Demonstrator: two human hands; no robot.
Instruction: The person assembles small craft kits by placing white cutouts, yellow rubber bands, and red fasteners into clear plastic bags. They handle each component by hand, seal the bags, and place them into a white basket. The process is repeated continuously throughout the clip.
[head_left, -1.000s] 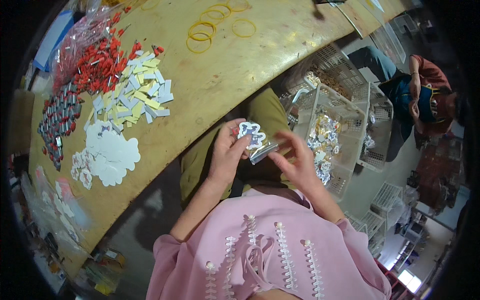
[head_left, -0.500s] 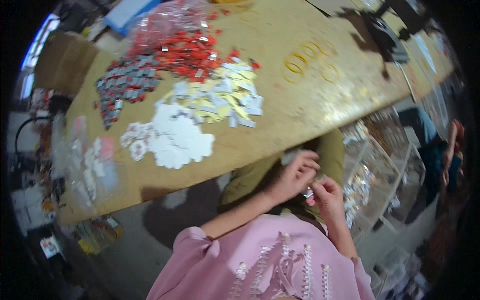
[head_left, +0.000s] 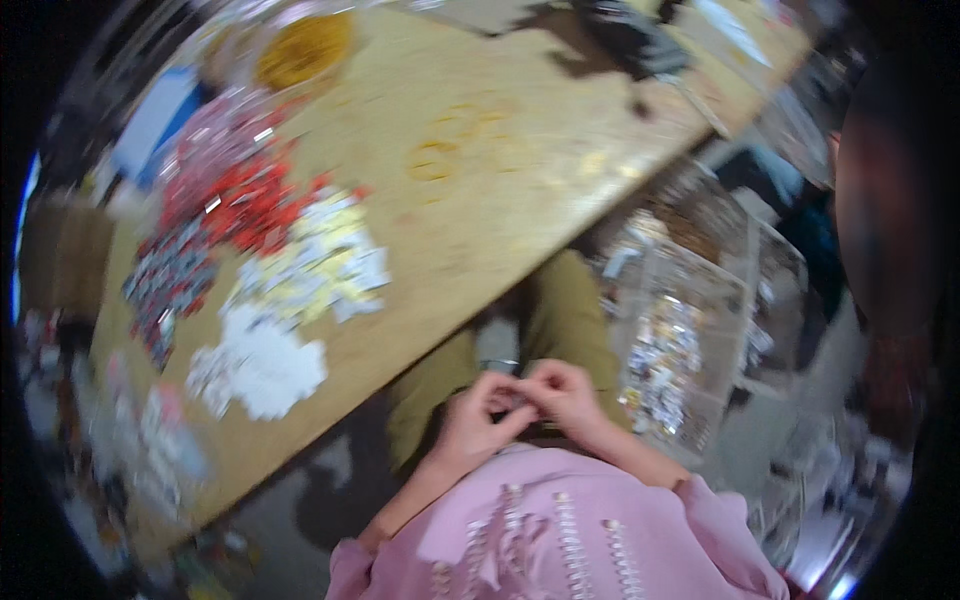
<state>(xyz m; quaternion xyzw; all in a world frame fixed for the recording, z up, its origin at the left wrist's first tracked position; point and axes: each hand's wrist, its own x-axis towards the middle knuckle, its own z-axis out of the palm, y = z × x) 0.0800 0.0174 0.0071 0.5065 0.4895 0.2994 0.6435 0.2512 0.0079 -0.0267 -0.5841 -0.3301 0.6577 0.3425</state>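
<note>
Just above my lap, my left hand and my right hand meet at the fingertips. Both have thumb and fingers pinched together. Whatever small thing lies between them is hidden by the fingers and smeared by blur. Beyond them to the left, the tabletop carries a pile of white flat pieces. Behind that lie yellow and pale grey pieces. Small red pieces and dark grey ones form further heaps, next to a clear pinkish plastic bag.
Several yellow rubber bands lie mid-table; a heap of yellow bands sits at the far left. To my right stands a clear plastic bin holding small shiny pieces. The table's near edge runs diagonally before my knees.
The view has swung, so the table's things sit further left. My left hand's loose fingers have closed in against my right hand, which held a small shiny piece earlier.
</note>
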